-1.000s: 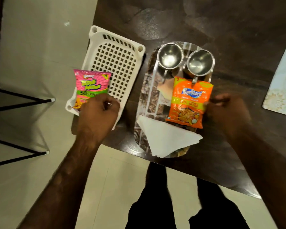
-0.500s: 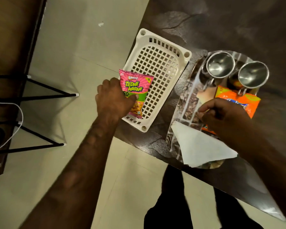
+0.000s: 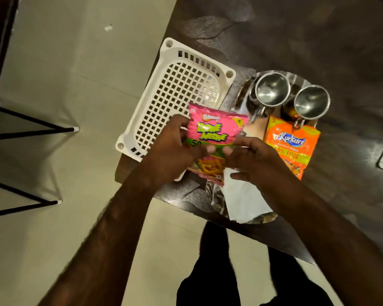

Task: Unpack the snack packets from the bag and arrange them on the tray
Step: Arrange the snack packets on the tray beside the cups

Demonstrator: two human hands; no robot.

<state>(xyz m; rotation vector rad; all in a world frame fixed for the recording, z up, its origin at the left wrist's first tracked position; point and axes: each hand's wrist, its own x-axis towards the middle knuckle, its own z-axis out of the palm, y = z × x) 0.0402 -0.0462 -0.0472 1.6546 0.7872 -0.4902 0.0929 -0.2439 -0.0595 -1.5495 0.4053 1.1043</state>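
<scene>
Overhead head-camera view of dark table (image 3: 318,40), upper right of frame, over pale tiled floor (image 3: 64,74) at left

Centre of frame: pink snack packet (image 3: 215,138), held up between both hands, front face toward camera, tilted slightly clockwise. Left hand (image 3: 175,153) closed on packet's left edge, thumb laid across its front; right hand (image 3: 254,157) closed on its right edge, thumb likewise on the front, thumbs nearly meeting at mid-packet. Packet raised over the gap between basket and tray, lower corner overlapping the napkin in the picture

Left of centre: white perforated plastic basket (image 3: 164,102), lying on table's left edge, long axis running toward upper right, near corner hidden behind left hand

Right of centre: reflective steel tray (image 3: 241,100) just beside basket. On its far end, two steel cups (image 3: 272,89) and (image 3: 311,102), side by side, upright, mouths open to camera. Nearer than the cups, orange snack packet (image 3: 292,144) lying flat on tray's right side, printed face up, top edge touching the right cup's handle. On tray's near end, folded white napkin (image 3: 243,199), partly covered by right wrist

Far left: black metal furniture legs (image 3: 31,129). Bottom centre: dark trouser legs (image 3: 219,272)
</scene>
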